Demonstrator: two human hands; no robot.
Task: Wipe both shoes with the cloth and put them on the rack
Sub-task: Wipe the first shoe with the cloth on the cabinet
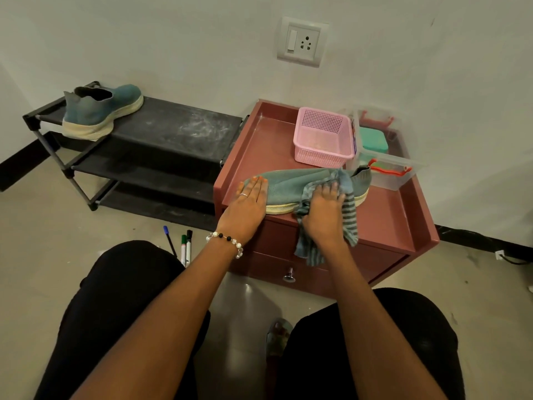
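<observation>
On the maroon drawer cabinet [383, 217], the soft, light teal knit shoe with cream sole [291, 184] is pinned flat-fingered by the left hand [248, 203] while the right hand [324, 212] apparently clutches the limp striped grey cloth [350, 215], so grasp the firmer sole.

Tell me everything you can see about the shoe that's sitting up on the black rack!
The shoe on the rack is a blue-green slip-on sneaker with a knit-looking upper, a dark opening, a raised heel tab and a thick cream sole. It stands upright on its sole at the left end of the top shelf of the black rack, heel toward the camera and toe toward the wall. Only the shelf touches it. Neither hand is near it.
</observation>
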